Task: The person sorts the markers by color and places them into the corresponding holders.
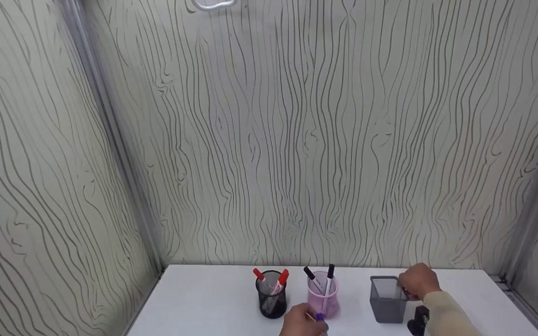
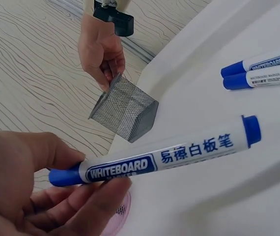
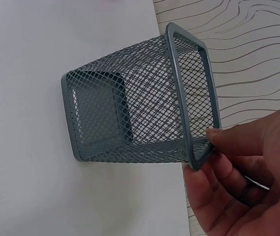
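Observation:
My left hand (image 1: 302, 321) pinches a white whiteboard marker (image 2: 194, 153) by its blue-capped end, between thumb and fingers. In the left wrist view the marker lies nearly level, its blue tail end pointing right. My right hand (image 1: 421, 281) grips the top rim of a grey square mesh pen holder (image 3: 150, 108), thumb at the rim and fingers curled on the other side. No pens show inside that holder. In the head view, the left hand is just in front of a pink mesh pen cup (image 1: 332, 305) holding two black-capped markers (image 1: 329, 276).
Left of the pink cup stands a black round mesh cup (image 1: 269, 305) with two red-capped markers (image 1: 282, 279). Two more blue-capped markers (image 2: 238, 80) lie side by side on the white table (image 1: 194, 298). A wood-patterned wall (image 1: 297, 140) rises behind the table.

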`<state>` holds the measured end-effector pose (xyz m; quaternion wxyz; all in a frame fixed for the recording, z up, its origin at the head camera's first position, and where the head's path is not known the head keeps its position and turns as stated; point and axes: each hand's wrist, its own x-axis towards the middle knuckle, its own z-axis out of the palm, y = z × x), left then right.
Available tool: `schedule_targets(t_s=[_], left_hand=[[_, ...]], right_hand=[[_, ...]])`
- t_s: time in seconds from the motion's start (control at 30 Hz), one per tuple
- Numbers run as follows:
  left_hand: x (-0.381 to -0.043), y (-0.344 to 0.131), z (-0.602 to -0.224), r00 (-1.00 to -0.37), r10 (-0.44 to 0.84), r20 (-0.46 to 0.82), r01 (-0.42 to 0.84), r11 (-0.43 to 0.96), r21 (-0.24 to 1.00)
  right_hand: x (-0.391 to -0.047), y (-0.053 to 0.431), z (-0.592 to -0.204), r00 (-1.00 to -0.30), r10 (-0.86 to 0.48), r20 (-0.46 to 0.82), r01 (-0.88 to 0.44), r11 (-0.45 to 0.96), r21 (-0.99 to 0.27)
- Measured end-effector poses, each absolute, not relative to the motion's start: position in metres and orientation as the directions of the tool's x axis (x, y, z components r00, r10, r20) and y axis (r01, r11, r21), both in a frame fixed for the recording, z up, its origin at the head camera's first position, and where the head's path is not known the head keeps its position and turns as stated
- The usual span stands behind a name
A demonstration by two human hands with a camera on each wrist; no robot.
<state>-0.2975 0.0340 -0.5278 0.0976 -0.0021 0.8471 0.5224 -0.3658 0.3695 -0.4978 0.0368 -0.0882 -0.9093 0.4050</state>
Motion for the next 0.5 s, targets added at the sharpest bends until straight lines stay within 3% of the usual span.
schedule_targets(t_s=[0.23, 0.5], left_hand=[[-0.300, 0.070, -0.486, -0.991, 0.091, 0.094, 0.105, 0.124, 0.987], [-0.319, 0.100, -0.470, -0.985, 0.070, 0.161, 0.166, 0.085, 0.982]], right_hand=[[-0.365, 0.367, -0.495, -0.981, 0.192, 0.005, 0.129, 0.677, -0.725], [-0.361, 0.364, -0.497, -0.973, 0.229, 0.036, 0.126, 0.652, -0.747]])
